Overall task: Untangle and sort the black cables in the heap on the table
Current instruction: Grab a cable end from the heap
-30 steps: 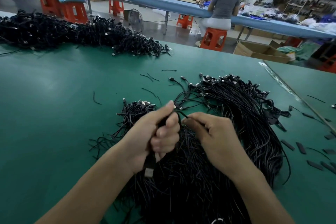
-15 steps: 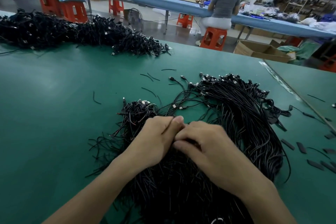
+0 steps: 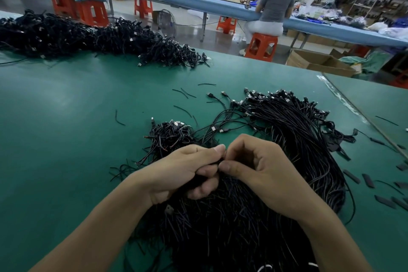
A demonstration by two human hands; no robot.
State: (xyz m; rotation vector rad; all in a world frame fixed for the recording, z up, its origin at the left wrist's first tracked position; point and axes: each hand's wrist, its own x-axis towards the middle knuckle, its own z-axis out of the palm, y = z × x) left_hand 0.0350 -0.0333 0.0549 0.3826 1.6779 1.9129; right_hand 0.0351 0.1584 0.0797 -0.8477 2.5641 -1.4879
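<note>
A big heap of black cables (image 3: 293, 146) with small plug ends lies on the green table (image 3: 66, 130) in front of me. A smaller tangled clump (image 3: 170, 137) sits just left of it. My left hand (image 3: 183, 172) grips a bundle of black cables (image 3: 199, 181) in its curled fingers above the heap. My right hand (image 3: 262, 172) is right beside it, thumb and forefinger pinching at a cable where the two hands meet. The pinched piece itself is mostly hidden by the fingers.
A long second heap of black cables (image 3: 92, 37) runs along the table's far left edge. Short cut wire bits (image 3: 183, 93) lie mid-table, and flat black strips (image 3: 368, 180) at the right. A person sits on an orange stool (image 3: 261, 47) beyond the table, next to cardboard boxes (image 3: 320, 62).
My hands dropped onto the heap half a second ago and have now lifted slightly again. The left hand still holds its bundle; the right has curled into a pinch against it.
</note>
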